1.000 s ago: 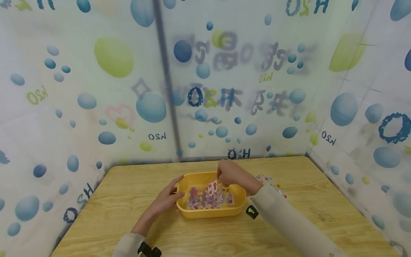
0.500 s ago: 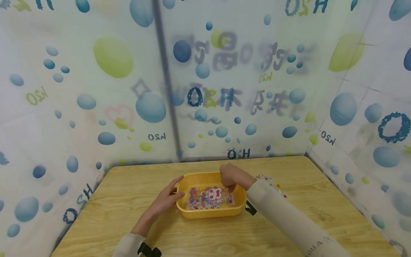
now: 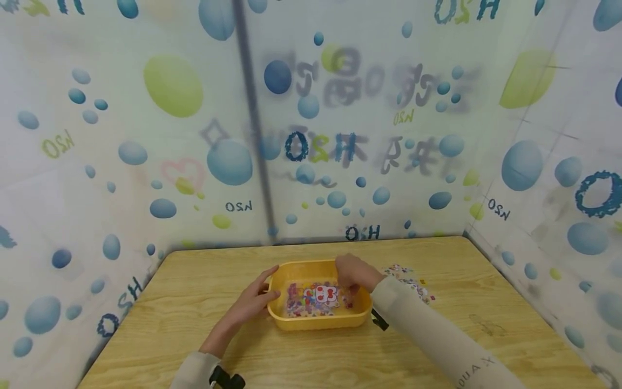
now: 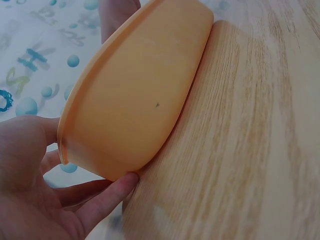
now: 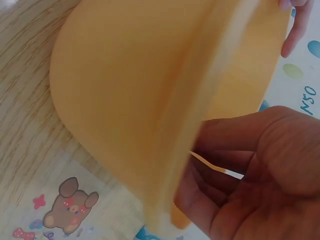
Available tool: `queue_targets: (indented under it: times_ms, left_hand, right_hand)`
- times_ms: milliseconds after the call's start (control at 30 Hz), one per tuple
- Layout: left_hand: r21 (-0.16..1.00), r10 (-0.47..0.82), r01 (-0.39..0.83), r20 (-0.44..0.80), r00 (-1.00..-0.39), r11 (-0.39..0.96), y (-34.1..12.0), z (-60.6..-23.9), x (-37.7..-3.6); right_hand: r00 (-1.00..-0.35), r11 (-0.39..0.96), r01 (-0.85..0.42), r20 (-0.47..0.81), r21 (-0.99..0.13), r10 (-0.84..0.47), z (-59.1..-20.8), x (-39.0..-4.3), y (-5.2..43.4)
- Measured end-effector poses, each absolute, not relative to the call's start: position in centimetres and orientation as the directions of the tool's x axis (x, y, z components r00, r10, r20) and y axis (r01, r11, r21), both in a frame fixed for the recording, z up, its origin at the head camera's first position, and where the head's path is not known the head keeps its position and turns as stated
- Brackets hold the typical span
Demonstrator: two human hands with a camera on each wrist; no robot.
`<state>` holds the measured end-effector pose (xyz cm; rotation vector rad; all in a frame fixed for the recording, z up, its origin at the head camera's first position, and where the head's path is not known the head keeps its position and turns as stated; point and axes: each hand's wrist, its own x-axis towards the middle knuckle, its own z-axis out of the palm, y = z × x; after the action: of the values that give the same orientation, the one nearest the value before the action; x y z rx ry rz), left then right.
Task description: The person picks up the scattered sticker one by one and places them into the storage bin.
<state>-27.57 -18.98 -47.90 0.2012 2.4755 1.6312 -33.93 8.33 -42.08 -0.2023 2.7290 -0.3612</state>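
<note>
A yellow plastic basin (image 3: 319,324) stands on the wooden table. Clear sheets of colourful cartoon stickers (image 3: 303,308) lie inside it, with a red-and-white cartoon face sticker (image 3: 326,295) on top. At the basin's left end, my left hand (image 3: 251,301) holds the rim, thumb over it and other fingers against the outer wall, as the left wrist view shows. My right hand (image 3: 353,273) reaches over the right end into the basin. Its fingers curl down inside, in the right wrist view, but the basin rim (image 5: 195,115) hides the fingertips and whatever they may pinch.
More clear sticker sheets (image 3: 413,283) lie on the table (image 3: 218,270) to the right of the basin; one bears a brown bear sticker (image 5: 72,207). Behind the table hangs a white curtain (image 3: 340,108) printed with blue and green bubbles.
My right hand has moved lower and slightly right inside the basin. The red-and-white face sticker, earlier raised and tilted below that hand, now lies flat on the pile. My left hand has stayed put.
</note>
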Motion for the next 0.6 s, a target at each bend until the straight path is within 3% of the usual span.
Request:
queue_targets:
  times_ms: [600]
  left_hand:
    - [0.911, 0.223, 0.046, -0.052, -0.973, 0.411, -18.99, -47.42, -27.22]
  right_hand:
    - [-0.899, 0.969, -0.069, -0.406, -0.236, -0.163, -42.11, -33.01, 8.31]
